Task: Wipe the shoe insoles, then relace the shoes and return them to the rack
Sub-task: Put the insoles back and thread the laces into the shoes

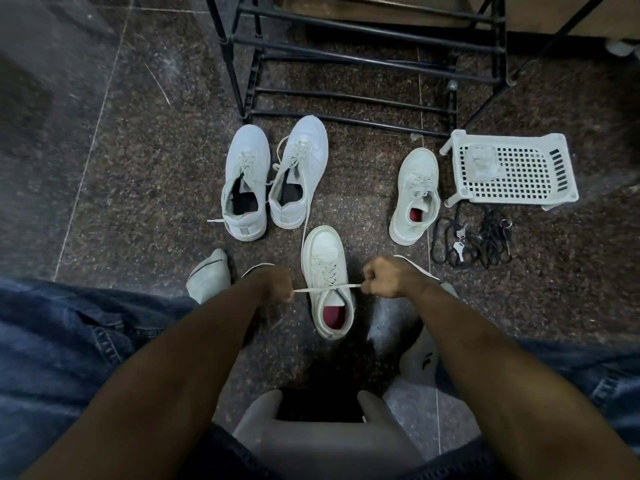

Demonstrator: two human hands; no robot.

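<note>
A white sneaker [327,268] with a red insole stands on the floor between my feet, toe pointing away. Its white lace [325,289] is stretched taut across the top eyelets. My left hand [277,284] grips one lace end and my right hand [384,277] grips the other, both pulling outward. The matching sneaker [414,195] with a red insole lies to the right. Two larger white sneakers [246,181] [299,171] with dark insides stand side by side further away. The black metal shoe rack [363,64] stands behind them.
A white perforated plastic basket [519,171] holding a crumpled cloth [483,162] lies at the right. Black laces and keys [474,240] lie in front of it. My socked feet [209,275] [419,362] flank the shoe. A grey stool edge [318,441] is below me.
</note>
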